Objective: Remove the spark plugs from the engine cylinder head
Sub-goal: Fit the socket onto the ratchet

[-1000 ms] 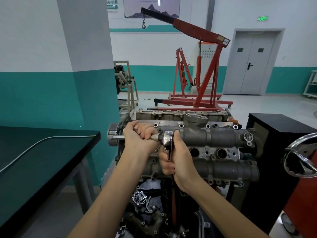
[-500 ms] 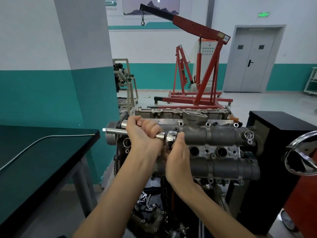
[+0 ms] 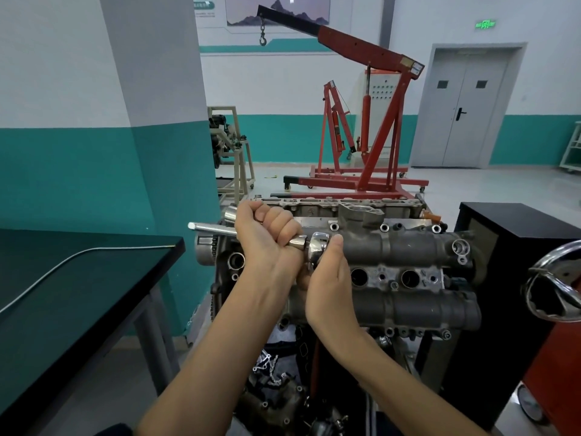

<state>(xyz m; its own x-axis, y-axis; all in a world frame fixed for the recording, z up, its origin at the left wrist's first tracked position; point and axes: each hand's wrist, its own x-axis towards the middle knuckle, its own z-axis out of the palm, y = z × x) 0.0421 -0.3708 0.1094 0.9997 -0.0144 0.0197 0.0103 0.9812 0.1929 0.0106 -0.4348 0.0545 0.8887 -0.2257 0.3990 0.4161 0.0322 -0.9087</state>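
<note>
Left hand (image 3: 267, 237) wrapped tight round shiny ratchet (image 3: 317, 247) handle, right hand (image 3: 327, 278) fingers curled on ratchet head, over cylinder head (image 3: 408, 250), two open round holes (image 3: 410, 277) beside

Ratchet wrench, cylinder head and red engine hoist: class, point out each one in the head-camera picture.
ratchet wrench (image 3: 318, 247), head view, on its shiny ratchet head.
cylinder head (image 3: 405, 247), head view, on the upper grey housing.
red engine hoist (image 3: 382, 121), head view, on its slanted mast.

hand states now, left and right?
Left hand: gripping the ratchet handle.
Right hand: fingers around the ratchet head, steadying it.
</note>
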